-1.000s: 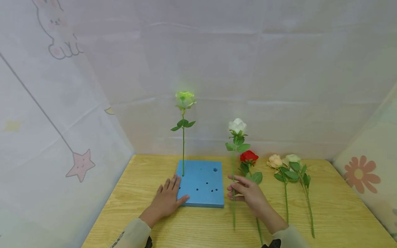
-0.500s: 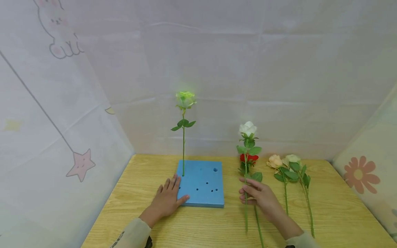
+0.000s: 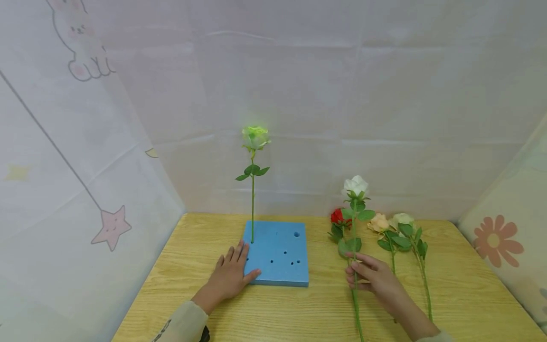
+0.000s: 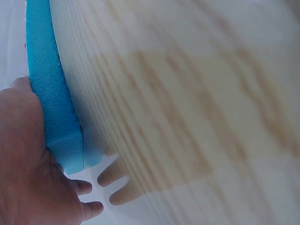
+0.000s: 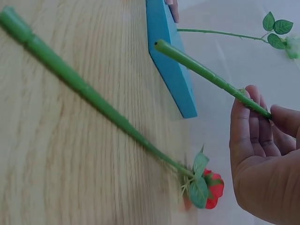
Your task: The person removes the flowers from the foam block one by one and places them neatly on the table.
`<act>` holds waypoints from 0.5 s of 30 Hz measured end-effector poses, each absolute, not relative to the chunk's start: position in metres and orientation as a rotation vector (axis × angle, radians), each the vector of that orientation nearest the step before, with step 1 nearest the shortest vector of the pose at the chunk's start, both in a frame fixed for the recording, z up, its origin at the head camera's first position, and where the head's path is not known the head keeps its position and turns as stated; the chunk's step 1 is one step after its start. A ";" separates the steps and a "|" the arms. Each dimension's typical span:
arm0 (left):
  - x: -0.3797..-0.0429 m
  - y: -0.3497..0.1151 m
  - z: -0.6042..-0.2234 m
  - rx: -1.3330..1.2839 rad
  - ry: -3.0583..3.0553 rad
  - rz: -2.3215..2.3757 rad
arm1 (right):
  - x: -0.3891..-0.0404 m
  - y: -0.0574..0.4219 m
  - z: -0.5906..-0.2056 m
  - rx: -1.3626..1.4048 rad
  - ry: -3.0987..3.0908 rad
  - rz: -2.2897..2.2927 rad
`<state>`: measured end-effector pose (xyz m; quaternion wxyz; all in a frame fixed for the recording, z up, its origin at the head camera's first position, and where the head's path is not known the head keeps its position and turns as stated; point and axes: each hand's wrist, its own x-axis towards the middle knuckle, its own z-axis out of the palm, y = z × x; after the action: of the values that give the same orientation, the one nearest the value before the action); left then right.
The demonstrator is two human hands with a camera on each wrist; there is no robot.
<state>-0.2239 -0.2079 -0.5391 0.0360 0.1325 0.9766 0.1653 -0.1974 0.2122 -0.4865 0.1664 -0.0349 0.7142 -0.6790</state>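
My right hand (image 3: 373, 278) pinches the green stem of a white rose (image 3: 355, 186) between thumb and fingers, blossom up. In the right wrist view the stem's lower end (image 5: 187, 60) hangs over the table, apart from it. In the head view it overlaps a red rose (image 3: 337, 217) lying on the table. My left hand (image 3: 231, 273) rests with spread, straight fingers on the left edge of a blue foam block (image 3: 278, 275). The left wrist view shows that hand (image 4: 37, 159) against the block's side. A pale green rose (image 3: 255, 137) stands upright in one of the block's holes.
To the right a peach rose (image 3: 378, 223) and a cream rose (image 3: 402, 219) lie on the wooden table (image 3: 205, 327), stems toward the front. Several holes dot the block's top. Printed curtains hang behind and at both sides.
My right hand has moved right and slightly toward me with the white rose, from beside the block to over the red rose. The left hand has stayed on the block.
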 end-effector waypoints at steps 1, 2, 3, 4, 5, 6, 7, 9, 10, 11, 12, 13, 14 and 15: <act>-0.224 -0.208 -0.540 0.404 2.997 0.500 | -0.197 0.214 -0.487 -0.101 2.033 -1.927; -0.224 -0.208 -0.540 0.403 2.998 0.495 | -0.196 0.216 -0.487 -0.102 2.035 -1.921; -0.224 -0.208 -0.541 0.401 2.997 0.492 | -0.196 0.218 -0.488 -0.102 2.031 -1.918; -0.225 -0.208 -0.541 0.400 2.996 0.490 | -0.195 0.221 -0.489 -0.099 2.028 -1.918; -0.225 -0.208 -0.541 0.401 2.995 0.495 | -0.195 0.223 -0.489 -0.098 2.025 -1.917; -0.224 -0.208 -0.541 0.401 2.994 0.498 | -0.194 0.225 -0.490 -0.090 2.021 -1.919; -0.224 -0.208 -0.541 0.399 2.993 0.492 | -0.194 0.227 -0.491 -0.085 2.014 -1.921; -0.224 -0.208 -0.540 0.402 2.991 0.500 | -0.193 0.231 -0.492 -0.064 2.006 -1.920; -0.223 -0.208 -0.539 0.405 2.991 0.503 | -0.192 0.233 -0.492 -0.052 2.010 -1.916; -0.223 -0.208 -0.538 0.407 2.991 0.507 | -0.192 0.235 -0.493 -0.050 2.013 -1.908; -0.223 -0.207 -0.538 0.405 2.990 0.506 | -0.191 0.237 -0.493 -0.044 2.018 -1.901; -0.223 -0.207 -0.537 0.405 2.988 0.505 | -0.191 0.240 -0.494 -0.044 2.026 -1.887; -0.223 -0.207 -0.536 0.405 2.987 0.507 | -0.190 0.241 -0.494 -0.029 2.028 -1.882; -0.222 -0.207 -0.536 0.405 2.988 0.508 | -0.190 0.243 -0.496 -0.021 2.030 -1.875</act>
<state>-0.2224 -0.2067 -0.5358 0.0419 0.1324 0.9763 0.1660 -0.1900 0.2434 -0.4957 0.1880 -0.0074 0.7216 -0.6663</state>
